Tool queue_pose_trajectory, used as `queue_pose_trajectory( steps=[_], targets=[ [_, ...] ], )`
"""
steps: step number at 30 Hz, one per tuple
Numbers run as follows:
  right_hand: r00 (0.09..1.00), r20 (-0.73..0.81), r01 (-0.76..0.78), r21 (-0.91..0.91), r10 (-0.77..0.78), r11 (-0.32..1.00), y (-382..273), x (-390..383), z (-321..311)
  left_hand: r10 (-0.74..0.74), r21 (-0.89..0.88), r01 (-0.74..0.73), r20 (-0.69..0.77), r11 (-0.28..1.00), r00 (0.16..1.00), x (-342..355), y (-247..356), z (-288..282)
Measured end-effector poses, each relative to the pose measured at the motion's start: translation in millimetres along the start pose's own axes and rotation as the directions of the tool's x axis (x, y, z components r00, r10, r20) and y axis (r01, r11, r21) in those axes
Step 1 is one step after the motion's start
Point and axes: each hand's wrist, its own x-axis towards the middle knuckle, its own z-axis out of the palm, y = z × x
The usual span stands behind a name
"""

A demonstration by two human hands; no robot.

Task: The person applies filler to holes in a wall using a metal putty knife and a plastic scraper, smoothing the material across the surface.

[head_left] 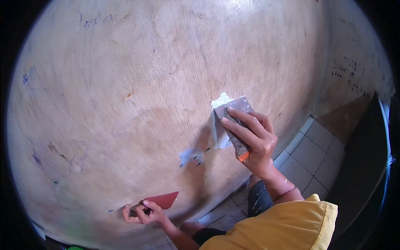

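A large plywood panel (pixel 137 83) fills most of the frame, pale and scuffed, with faint scribbles at the upper left.

Right of centre, the right hand (pixel 254 139) grips a putty knife (pixel 233 125). The fingers are closed around the tool, with the index and middle fingers stretched flat along the back of the blade and pressing it against the wood. The orange handle end pokes out below the palm. The blade is tilted, its wide edge toward the upper left, and it touches a patch of whitish-grey filler (pixel 220 125) smeared on the panel. A second, smaller grey smear (pixel 189 156) lies just below and left of it. The right forearm rises from the lower right, wrist bent toward the board.

At the lower centre-left, the left hand (pixel 141 213) is curled against the panel's bottom edge, fingers pinched shut on a dark red sheet of sandpaper (pixel 164 200), whose pointed corner juts to the right.

A yellow garment (pixel 283 227) fills the lower right. White floor tiles (pixel 316 154) show at the right beside the panel.
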Motion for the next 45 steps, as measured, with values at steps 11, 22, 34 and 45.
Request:
queue_pose_trajectory(
  steps=[11, 22, 34, 45],
  targets=[
    [0.997, -0.004, -0.081, -0.044, 0.081, 0.996, 6.1, -23.3, -1.1, 0.144, 0.011, -0.144, 0.023, 0.99, 0.989, -1.9, -17.0, -2.2],
    [0.993, -0.058, -0.103, 0.028, 0.105, 0.994, 0.9, -2.7, 2.2, 0.202, 0.011, -0.201, -0.027, 0.979, 0.979, 4.5, -10.3, 3.3],
    [0.987, -0.097, -0.124, 0.063, 0.13, 0.99, -8.5, 7.4, 5.4, 0.145, 0.006, -0.145, -0.005, 0.989, 0.989, 0.9, -15.1, -1.2],
    [0.971, -0.038, -0.209, 0.354, 0.238, 0.912, 22.0, -29.9, -14.3, -0.124, -0.017, 0.13, 0.202, 0.991, 0.972, -22.2, -28.3, -45.3]
  ],
)
